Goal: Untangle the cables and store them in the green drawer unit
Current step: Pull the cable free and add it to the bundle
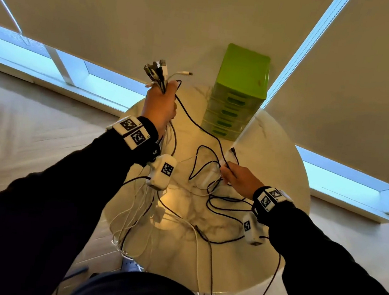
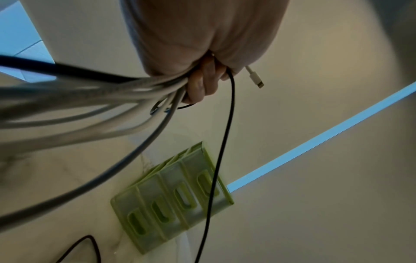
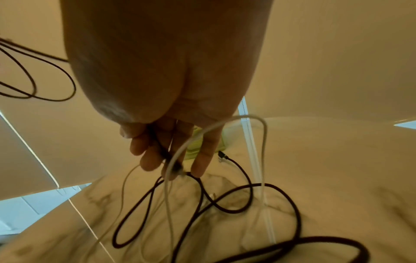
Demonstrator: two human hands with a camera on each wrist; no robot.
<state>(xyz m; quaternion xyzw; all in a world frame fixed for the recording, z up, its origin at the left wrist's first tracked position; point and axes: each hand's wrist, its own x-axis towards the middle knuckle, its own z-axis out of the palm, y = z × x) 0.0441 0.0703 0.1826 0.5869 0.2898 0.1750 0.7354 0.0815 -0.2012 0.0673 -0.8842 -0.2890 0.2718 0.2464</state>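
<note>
My left hand [image 1: 168, 91] is raised above the table's far left and grips a bundle of white and black cables [image 1: 159, 72], their plugs sticking up out of the fist. In the left wrist view its fingers [image 2: 202, 83] curl round the bundle [image 2: 126, 92], and a white plug [image 2: 256, 80] pokes out. One black cable [image 1: 191, 118] runs from that fist down to my right hand [image 1: 228, 172], which pinches it just under its plug [image 1: 233, 151]; a white cable [image 3: 175, 154] crosses those fingers [image 3: 146, 158]. The green drawer unit [image 1: 239, 92] stands at the table's far edge, drawers closed.
Loose black and white cable loops [image 1: 208, 189] lie tangled on the round marble table [image 1: 276, 160]. White cables [image 1: 132, 225] hang from the left fist past the table's near left edge. Beige blinds [image 1: 130, 20] and bright window strips [image 1: 344, 175] stand behind the table.
</note>
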